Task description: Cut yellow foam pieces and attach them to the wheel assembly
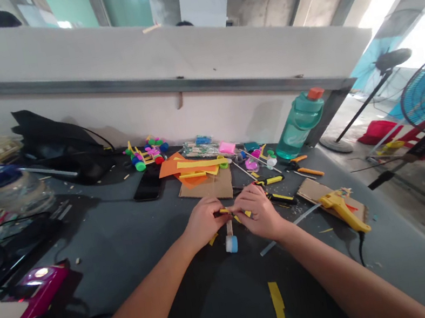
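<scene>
At the middle of the dark table, my left hand (204,220) pinches a small yellow piece (224,211) between thumb and fingers. My right hand (260,212) meets it fingertip to fingertip, closed as well, but its fingers hide what they hold. Below the fingertips a short wooden stick (229,227) runs down to a light-blue and white bottle cap (231,244); whether the hands touch the stick is unclear. Bits of yellow paper show beside both hands. Nearer to me lies a torn yellow paper strip (279,309).
A yellow glue gun (344,212) rests on cardboard at right, near a clear glue stick (290,228). Orange-handled pliers (310,171), cutters (283,198) and a green bottle (300,124) stand or lie beyond. Behind my hands are coloured paper (170,167), cardboard (217,186) and a phone (147,187).
</scene>
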`<state>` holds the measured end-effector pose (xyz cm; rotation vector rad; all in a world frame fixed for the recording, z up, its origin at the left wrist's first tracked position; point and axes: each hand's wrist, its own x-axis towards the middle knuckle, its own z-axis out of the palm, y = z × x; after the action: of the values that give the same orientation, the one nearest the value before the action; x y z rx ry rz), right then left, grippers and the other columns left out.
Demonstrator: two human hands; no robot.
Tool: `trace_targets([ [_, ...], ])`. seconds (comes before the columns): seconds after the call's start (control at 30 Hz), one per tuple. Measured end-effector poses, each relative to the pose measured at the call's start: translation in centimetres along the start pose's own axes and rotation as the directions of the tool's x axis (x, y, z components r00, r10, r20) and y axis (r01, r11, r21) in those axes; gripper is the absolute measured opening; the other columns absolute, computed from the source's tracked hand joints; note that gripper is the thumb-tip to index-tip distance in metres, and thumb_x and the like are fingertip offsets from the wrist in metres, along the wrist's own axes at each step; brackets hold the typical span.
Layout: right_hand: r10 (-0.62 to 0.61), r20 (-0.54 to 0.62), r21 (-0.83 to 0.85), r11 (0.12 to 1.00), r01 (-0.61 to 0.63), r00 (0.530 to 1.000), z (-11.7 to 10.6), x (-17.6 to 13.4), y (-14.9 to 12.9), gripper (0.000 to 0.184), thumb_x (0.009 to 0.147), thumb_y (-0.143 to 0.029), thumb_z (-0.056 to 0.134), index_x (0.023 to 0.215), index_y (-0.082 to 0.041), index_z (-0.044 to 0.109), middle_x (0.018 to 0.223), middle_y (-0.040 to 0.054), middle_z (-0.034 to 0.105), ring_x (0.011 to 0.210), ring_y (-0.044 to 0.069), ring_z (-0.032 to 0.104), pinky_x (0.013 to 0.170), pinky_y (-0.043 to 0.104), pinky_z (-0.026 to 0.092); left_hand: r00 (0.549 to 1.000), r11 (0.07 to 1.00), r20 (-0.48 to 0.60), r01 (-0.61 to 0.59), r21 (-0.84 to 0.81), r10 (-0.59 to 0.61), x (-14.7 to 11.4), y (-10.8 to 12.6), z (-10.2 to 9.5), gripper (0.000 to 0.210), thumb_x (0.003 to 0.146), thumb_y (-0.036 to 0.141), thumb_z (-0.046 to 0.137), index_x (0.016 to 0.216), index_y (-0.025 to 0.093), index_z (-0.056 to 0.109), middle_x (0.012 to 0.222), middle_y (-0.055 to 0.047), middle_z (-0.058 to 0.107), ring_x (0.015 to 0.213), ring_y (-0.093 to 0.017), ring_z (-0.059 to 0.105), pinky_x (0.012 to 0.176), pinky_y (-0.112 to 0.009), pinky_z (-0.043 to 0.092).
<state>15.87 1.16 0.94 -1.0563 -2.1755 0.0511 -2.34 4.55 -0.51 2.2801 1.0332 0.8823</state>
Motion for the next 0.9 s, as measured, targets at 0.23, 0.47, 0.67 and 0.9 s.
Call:
trace_targets([
  [0.23, 0.036, 0.005, -0.006, 0.999, -0.036, 0.999, -1.5, 0.4, 0.6, 0.016, 0.08, -0.017, 0.058, 0.092, -0.023, 0.066, 0.09, 0.0038, 0.068, 0.089, 0.022, 0.054, 0.08, 0.04, 0.037, 1.0, 0.999, 0.005, 0.02, -0.025, -0.02, 0.0, 0.1, -0.1, 0.016, 0.074, 0.022, 0.07, 0.062, 0.018, 0.059, 0.069, 0.001, 0.055, 0.073, -0.016, 0.053, 0.066, -0.026, 0.039],
  [0.47, 0.001, 0.079, -0.066, 0.998, 0.004, 0.997, -1.9, 0.8, 0.0, 0.013, 0.08, -0.02, 0.06, 0.089, -0.026, 0.068, 0.083, 0.0017, 0.069, 0.086, 0.022, 0.054, 0.084, 0.041, 0.034, 1.0, 0.999, 0.013, 0.012, -0.036, -0.011, 0.0, -0.2, 0.1, 0.017, 0.075, 0.025, 0.069, 0.064, 0.018, 0.059, 0.067, 0.002, 0.052, 0.072, -0.015, 0.052, 0.065, -0.025, 0.038],
  [0.67, -0.005, 0.068, -0.032, 0.999, 0.007, 0.998, -1.1, 0.6, 0.4, 0.013, 0.081, -0.017, 0.062, 0.086, -0.026, 0.069, 0.081, 0.001, 0.07, 0.085, 0.021, 0.055, 0.082, 0.041, 0.035, 1.0, 1.0, 0.015, 0.001, -0.027, -0.001, 0.0, -0.2, 0.1, 0.018, 0.075, 0.024, 0.069, 0.062, 0.018, 0.058, 0.068, 0.002, 0.053, 0.074, -0.015, 0.052, 0.066, -0.025, 0.038],
  [0.9, 0.0, 0.058, 0.002, 1.0, 0.0, 0.998, -0.8, 0.5, 0.5, 0.015, 0.079, -0.012, 0.061, 0.082, -0.025, 0.069, 0.079, 0.0015, 0.069, 0.085, 0.021, 0.055, 0.079, 0.039, 0.037, 1.0, 1.0, 0.003, -0.005, -0.008, 0.005, 0.0, 0.0, 0.1, 0.019, 0.075, 0.024, 0.069, 0.06, 0.018, 0.059, 0.069, 0.001, 0.055, 0.074, -0.015, 0.053, 0.067, -0.026, 0.039],
])
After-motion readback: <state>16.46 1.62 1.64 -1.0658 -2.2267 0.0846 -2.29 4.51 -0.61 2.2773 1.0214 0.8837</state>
